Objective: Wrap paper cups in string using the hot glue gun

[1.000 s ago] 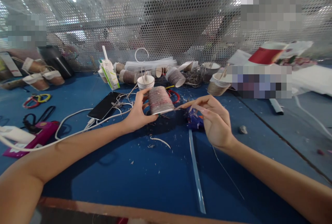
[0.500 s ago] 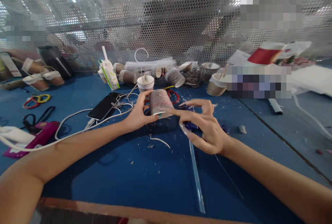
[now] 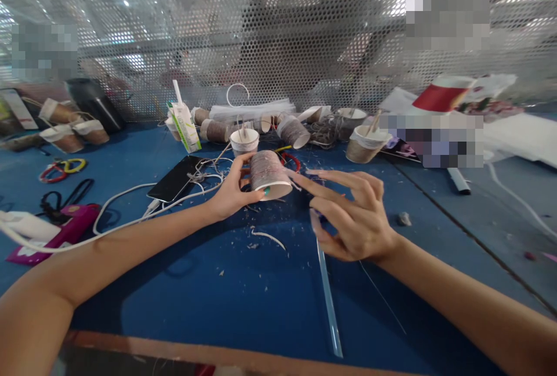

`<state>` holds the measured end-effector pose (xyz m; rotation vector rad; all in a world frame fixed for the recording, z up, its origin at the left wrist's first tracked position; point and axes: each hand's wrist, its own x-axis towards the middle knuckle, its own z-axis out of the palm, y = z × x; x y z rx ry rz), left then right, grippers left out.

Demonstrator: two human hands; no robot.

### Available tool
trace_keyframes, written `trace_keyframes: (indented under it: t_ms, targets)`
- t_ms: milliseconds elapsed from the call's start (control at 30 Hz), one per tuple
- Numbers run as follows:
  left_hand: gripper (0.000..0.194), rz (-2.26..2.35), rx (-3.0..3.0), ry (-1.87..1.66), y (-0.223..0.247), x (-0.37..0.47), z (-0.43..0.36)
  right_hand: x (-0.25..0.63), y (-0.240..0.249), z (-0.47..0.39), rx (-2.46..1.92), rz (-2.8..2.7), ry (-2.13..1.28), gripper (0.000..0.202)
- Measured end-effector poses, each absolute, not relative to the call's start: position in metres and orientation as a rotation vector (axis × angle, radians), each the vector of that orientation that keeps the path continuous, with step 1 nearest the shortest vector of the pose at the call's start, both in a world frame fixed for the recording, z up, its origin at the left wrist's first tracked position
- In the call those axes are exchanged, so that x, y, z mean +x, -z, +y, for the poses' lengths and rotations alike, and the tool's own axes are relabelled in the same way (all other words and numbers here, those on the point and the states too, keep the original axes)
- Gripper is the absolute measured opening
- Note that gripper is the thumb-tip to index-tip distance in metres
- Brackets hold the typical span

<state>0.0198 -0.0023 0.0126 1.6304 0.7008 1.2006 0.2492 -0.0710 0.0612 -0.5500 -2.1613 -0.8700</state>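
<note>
Left hand: the left hand [image 3: 230,192] is closed around a small paper cup wrapped in brownish twine [image 3: 268,174]; thumb on top, fingers below, a green-painted nail showing at the cup's rim; the cup lies tilted on its side, its white open mouth turned to the right hand.
Right hand: the right hand [image 3: 353,217] is open and holds nothing that can be seen; fingers spread, the index finger stretched out to the cup's rim; whether it touches the rim cannot be told.
Below the right hand: a long clear plastic stick [image 3: 328,297] lies on the blue table top [image 3: 243,300]; beside it a thin thread runs toward the wrist.
Between the hands: small pale scraps lie on the table.
Left of the left hand: a black phone [image 3: 174,177] with a white cable [image 3: 117,197]; further out a pink flat tool [image 3: 56,234].
Behind the hands: a white paper cup standing upright [image 3: 244,140], just beside the held cup; more twine-wrapped cups [image 3: 294,130] lie near the perforated metal screen [image 3: 278,33].
</note>
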Motion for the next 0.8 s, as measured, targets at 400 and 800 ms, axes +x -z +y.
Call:
trace_keyframes:
  t_ms: [400,800]
  targets:
    - [0.077,0.723,1.621,-1.290,-0.0095,0.0209,-0.0010,0.2518,-0.0568,-0.0724,-0.669,-2.221,0.663,0.008]
    - [0.075,0.712,1.672,-1.354,-0.0108,0.0257,-0.0025,0.2428,-0.0602,-0.0742,-0.605,-2.273,0.713,0.007]
